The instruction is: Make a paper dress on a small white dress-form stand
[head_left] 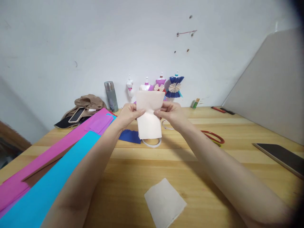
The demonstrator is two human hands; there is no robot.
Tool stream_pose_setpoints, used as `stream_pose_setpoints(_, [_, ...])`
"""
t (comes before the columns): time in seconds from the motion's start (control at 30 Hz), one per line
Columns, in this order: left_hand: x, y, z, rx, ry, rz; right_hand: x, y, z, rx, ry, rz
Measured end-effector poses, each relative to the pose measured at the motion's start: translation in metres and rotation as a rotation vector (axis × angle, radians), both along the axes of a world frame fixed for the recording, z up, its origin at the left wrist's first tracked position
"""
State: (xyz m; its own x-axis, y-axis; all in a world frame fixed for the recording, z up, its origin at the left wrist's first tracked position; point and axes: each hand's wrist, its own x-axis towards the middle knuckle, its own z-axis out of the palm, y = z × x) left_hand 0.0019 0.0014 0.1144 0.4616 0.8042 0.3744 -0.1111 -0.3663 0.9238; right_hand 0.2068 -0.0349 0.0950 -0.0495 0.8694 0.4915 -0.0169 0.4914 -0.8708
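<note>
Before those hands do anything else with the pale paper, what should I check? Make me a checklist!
1. Left hand has hold of the pale paper: ok, thumb and fingers pinch it on the left.
2. Right hand has hold too: ok, it pinches the other side.
3. Number of layers in the pale paper: cannot tell from here.
4. Loose sheet uncovered: ok, it lies on the table with nothing on top.
5. White ring fully in view: not ok, the pale paper hides part of it.
6. Little figures by the wall all in full view: not ok, the pale paper blocks some.
</note>
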Motion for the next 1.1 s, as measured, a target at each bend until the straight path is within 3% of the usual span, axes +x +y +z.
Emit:
stream_pose_setpoints(0.23, [0.000,-0.001,-0.001,0.002,0.023,-0.005,-0.001,0.000,0.000,-0.009,-0.025,0.018])
stream_pose_setpoints(0.4, [-0.002,-0.002,-0.004,0.012,0.086,-0.023,-0.001,-0.002,0.001,0.001,-0.016,-0.046])
stream_pose_setpoints(0.8, [0.002,0.003,-0.008,-0.078,0.044,-0.040,0.001,-0.001,0.000,0.013,-0.078,-0.064])
stream_pose_setpoints(1.1, [0.001,-0.001,-0.012,-0.165,0.121,-0.120,0.003,0.006,-0.005,-0.016,-0.034,-0.116])
